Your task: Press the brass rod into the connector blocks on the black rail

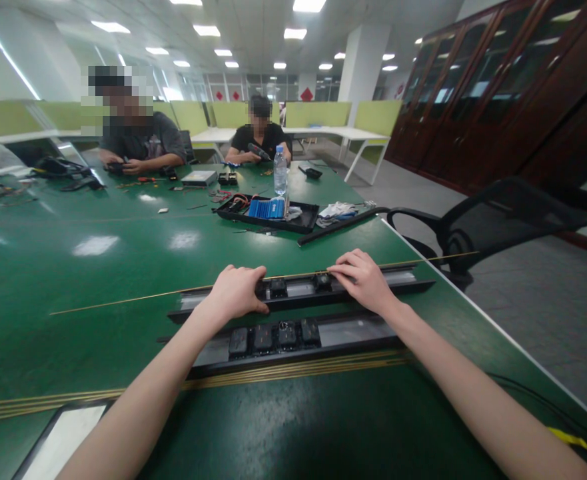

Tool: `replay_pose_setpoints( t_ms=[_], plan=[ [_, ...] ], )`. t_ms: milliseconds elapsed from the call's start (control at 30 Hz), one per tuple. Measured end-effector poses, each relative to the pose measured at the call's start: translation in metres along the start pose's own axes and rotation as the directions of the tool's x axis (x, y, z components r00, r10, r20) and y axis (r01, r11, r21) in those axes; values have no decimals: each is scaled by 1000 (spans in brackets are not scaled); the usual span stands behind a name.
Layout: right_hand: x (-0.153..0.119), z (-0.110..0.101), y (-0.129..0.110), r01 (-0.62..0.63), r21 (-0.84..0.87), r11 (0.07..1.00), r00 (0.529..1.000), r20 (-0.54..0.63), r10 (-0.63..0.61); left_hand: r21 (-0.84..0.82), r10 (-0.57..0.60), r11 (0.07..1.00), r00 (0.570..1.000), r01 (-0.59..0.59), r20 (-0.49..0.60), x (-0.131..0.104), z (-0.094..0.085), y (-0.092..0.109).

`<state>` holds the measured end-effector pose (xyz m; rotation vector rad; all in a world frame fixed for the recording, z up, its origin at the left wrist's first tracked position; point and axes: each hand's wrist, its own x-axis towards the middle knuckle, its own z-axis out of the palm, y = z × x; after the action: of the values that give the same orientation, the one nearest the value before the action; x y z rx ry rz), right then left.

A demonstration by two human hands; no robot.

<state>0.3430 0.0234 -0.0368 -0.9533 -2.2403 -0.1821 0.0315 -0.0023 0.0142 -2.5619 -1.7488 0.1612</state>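
Note:
A long black channel [293, 301] lies across the green table, with small black blocks [278, 288] seated in it. A thin brass-coloured rod [123, 302] runs along its far edge and sticks out past both ends. My left hand [237, 291] wraps over the channel left of the blocks, thumb on the near side; its other fingertips are partly hidden. Beside the block on the right, my right hand [360, 279] pinches the rod between thumb and fingers. A second black channel [353, 330] lies nearer me, holding several square black blocks [263, 339] in a row.
Several brass-coloured rods [293, 369] lie along the near channel. Farther back are a black tray [303, 217] of tools and parts, a water bottle [280, 172], gloves [338, 212] and a black strip [343, 227]. Two people sit across the table. A chair [503, 220] stands right.

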Motion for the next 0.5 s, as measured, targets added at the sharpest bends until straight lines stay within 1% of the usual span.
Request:
replay_pose_setpoints(
  t_ms=[333,500],
  plan=[
    [2,-1,-2,-3,14,1000,1000,-4,3,-41,-9,999,1000,9,-4,1,2,-4],
    [1,0,-1,1,17,1000,1000,-1,-1,-110,-28,993,999,33,45,0,-2,-13]
  ],
)
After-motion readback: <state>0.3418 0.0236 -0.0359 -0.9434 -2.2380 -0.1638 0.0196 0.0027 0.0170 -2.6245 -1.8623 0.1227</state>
